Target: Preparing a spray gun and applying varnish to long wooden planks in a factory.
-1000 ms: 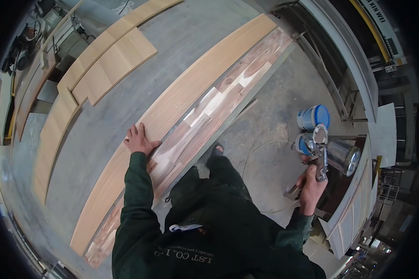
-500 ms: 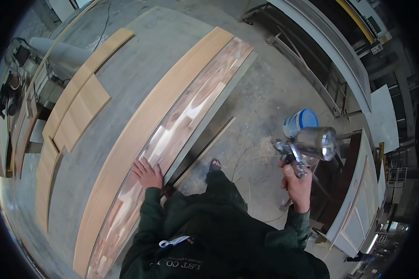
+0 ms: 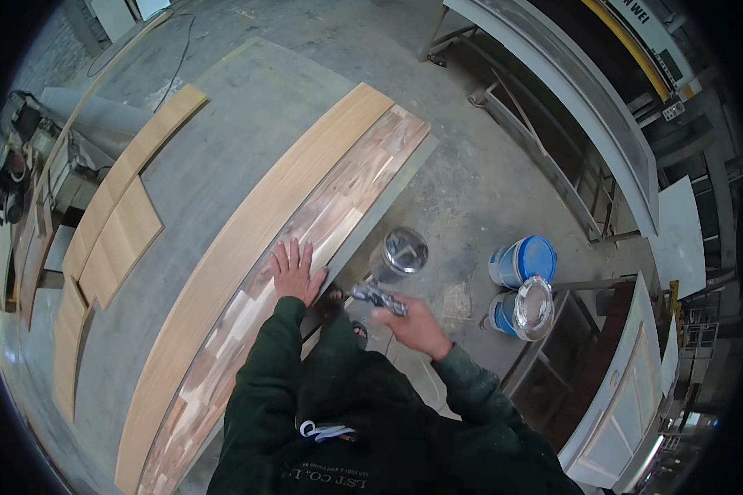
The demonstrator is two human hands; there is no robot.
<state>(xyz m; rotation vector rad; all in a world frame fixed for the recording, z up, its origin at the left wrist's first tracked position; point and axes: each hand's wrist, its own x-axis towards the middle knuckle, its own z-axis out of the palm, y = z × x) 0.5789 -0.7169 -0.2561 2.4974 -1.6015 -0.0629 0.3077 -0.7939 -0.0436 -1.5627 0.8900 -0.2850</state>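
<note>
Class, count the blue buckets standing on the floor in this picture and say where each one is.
2. One blue bucket stands on the concrete floor right of the spray gun; a second, shiny-lidded bucket stands just below it. Others may be hidden.

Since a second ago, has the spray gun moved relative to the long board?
Yes. The spray gun in the right hand has come in toward the patchwork board, away from the blue buckets; it now hangs just off the board's near edge.

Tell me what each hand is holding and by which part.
The right hand holds a spray gun by its handle, below the metal cup. The left hand holds nothing; it lies flat on the long wooden panel.
</note>
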